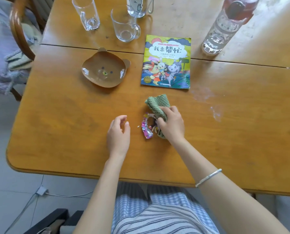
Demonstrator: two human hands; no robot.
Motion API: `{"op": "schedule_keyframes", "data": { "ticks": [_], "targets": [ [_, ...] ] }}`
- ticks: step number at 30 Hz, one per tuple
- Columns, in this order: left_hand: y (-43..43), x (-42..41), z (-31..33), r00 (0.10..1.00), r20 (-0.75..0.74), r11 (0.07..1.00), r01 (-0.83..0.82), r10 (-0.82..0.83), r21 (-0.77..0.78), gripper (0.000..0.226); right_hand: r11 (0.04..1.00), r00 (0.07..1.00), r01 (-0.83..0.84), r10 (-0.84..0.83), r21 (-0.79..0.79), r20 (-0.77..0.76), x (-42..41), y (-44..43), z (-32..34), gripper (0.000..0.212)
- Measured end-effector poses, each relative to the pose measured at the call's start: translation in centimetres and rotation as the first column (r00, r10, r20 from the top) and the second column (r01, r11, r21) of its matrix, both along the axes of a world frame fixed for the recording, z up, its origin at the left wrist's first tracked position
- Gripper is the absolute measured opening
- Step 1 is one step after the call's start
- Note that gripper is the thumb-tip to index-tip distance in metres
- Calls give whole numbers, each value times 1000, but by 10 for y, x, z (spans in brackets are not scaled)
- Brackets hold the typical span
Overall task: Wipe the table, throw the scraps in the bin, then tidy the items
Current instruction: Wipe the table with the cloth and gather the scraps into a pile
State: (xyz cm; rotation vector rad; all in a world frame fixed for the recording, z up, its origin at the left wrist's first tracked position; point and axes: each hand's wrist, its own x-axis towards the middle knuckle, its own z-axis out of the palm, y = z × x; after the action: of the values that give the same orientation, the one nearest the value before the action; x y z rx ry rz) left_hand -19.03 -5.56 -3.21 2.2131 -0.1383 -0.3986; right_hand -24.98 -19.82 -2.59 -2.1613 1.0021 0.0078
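Near the table's (56,141) front edge, the left hand (118,134) hovers with fingers loosely curled, holding nothing. Just beside it, the right hand (171,124) grips a green cloth (157,102) pressed against crumpled wrapper scraps (146,128). Farther back sit a bear-shaped plate (104,70) and a picture book (167,62), then two glasses (124,25).

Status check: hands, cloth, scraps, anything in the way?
Right hand grips green cloth, pressed to table. Left hand open, empty. Foil wrapper beside cloth, one crumb loose. Nothing blocking.
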Motion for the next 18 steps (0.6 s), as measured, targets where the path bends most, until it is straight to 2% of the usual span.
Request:
{"op": "schedule_keyframes", "data": {
  "ticks": [6,8,13,18],
  "targets": [
    [36,36,-1,998,-16,998,55,-55,16,26,951,948,-301,306,68,-83,47,44,9,41],
    [46,48,-2,996,-19,996,88,-88,17,26,950,946,-310,312,40,-91,56,51,15,41],
    [60,66,-4,986,-36,987,161,-162,-13,25,993,996,-55,48,-105,-74,43,41,22,40],
    [65,71,-5,971,-37,971,236,-238,-50,25,947,945,319,-321,-51,-62,2,51,10,41]
  ]
}}
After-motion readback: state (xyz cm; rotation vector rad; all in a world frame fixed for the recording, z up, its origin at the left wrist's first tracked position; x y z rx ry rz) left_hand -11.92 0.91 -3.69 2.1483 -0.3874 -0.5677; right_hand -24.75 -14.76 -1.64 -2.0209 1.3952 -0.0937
